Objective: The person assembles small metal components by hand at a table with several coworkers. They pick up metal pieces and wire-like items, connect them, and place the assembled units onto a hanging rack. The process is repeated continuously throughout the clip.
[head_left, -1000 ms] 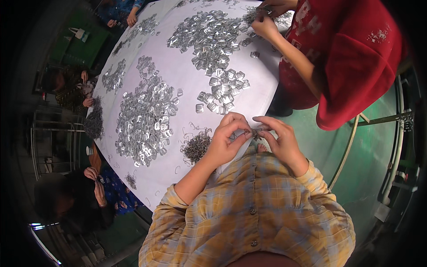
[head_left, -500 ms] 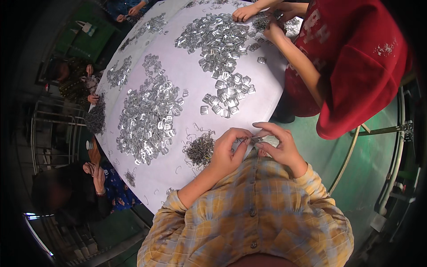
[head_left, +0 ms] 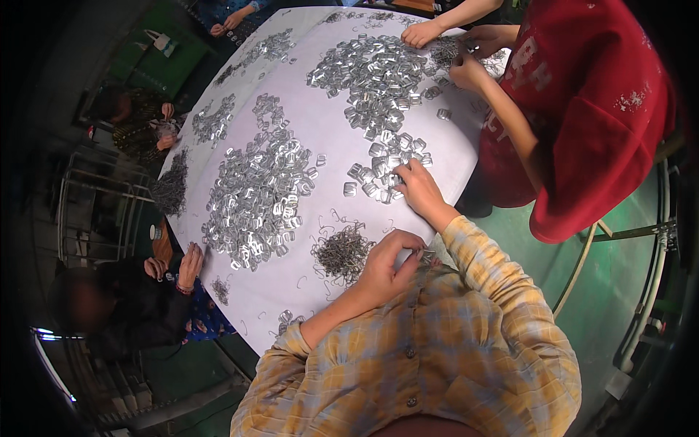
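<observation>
My left hand (head_left: 389, 268) is closed in front of my shirt. Between its thumb and fingers it pinches a small metal piece (head_left: 428, 256), too small and partly hidden to name exactly. My right hand (head_left: 422, 191) stretches forward, thumb and forefinger apart over the near edge of a loose group of silver metal buckles (head_left: 378, 150). Its fingertips touch the buckles; no buckle is lifted off the table. Beside my left hand lies a tangled heap of thin wire hooks (head_left: 341, 253), with a few single hooks scattered round it.
Larger buckle piles (head_left: 258, 193) cover the white table (head_left: 328, 164). At right, a person in a red top (head_left: 575, 116) works over hooks; another hand (head_left: 422, 33) rests by the far pile. Other people sit along the left edge, near another hook heap (head_left: 171, 186).
My right hand has left my left hand and reached forward to the buckles. My left hand stays in front of me, still pinching. At left, a person's hand has moved to the table edge.
</observation>
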### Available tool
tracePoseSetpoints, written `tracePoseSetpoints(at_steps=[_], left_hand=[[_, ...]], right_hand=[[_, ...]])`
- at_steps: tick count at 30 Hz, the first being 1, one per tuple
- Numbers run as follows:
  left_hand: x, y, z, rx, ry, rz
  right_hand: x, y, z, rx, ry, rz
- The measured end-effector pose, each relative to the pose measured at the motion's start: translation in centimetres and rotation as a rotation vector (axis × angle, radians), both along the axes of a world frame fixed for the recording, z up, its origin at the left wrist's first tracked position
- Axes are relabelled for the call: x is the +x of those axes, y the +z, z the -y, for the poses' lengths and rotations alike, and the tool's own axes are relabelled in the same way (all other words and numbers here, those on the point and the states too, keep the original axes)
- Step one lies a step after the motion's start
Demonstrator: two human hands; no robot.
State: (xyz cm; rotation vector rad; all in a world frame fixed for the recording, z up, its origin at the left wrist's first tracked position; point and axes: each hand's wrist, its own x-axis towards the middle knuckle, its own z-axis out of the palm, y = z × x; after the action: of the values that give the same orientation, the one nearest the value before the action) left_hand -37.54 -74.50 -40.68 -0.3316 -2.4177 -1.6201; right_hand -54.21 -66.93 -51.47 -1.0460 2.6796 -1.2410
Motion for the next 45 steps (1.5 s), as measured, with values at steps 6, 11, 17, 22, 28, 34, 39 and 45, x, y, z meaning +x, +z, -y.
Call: tracePoseSetpoints(at_steps=[6, 11, 17, 22, 28, 34, 39, 45], left_hand=[[-0.1, -0.2, -0.1, -0.006, 0.055, 0.071], [-0.9, -0.7, -0.9, 0.027, 0.14, 0.137], [-1.7, -0.6, -1.7, 0.086, 0.24, 0.248], [-2.0, -1.9, -1.9, 0.084, 0.227, 0.191], [-2.1, -1.9, -2.2, -0.011, 0.253, 0.092], [-1.9, -1.6, -2.1, -0.04, 0.251, 0.071], [-1.5, -1.7, -2.3, -0.036, 0.203, 0.088], [-2.0, -1.1, -0.4, -0.032, -0.072, 0.241]], right_hand=[[0.7, 1.4, -2.9, -0.399, 0.024, 0.567], [3.9, 5.2, -6.1, -0.933, 0.123, 1.11], [6.0, 7.3, -8.4, -1.117, 0.207, 1.103], [6.8, 7.7, -9.0, -0.956, 0.119, 0.905], [7.0, 7.6, -8.9, -0.985, 0.138, 0.864], [7.1, 7.8, -9.1, -0.908, 0.107, 0.792], [6.7, 7.9, -10.0, -0.86, 0.078, 0.905], [7.5, 8.8, -10.8, -0.755, 0.118, 0.664]])
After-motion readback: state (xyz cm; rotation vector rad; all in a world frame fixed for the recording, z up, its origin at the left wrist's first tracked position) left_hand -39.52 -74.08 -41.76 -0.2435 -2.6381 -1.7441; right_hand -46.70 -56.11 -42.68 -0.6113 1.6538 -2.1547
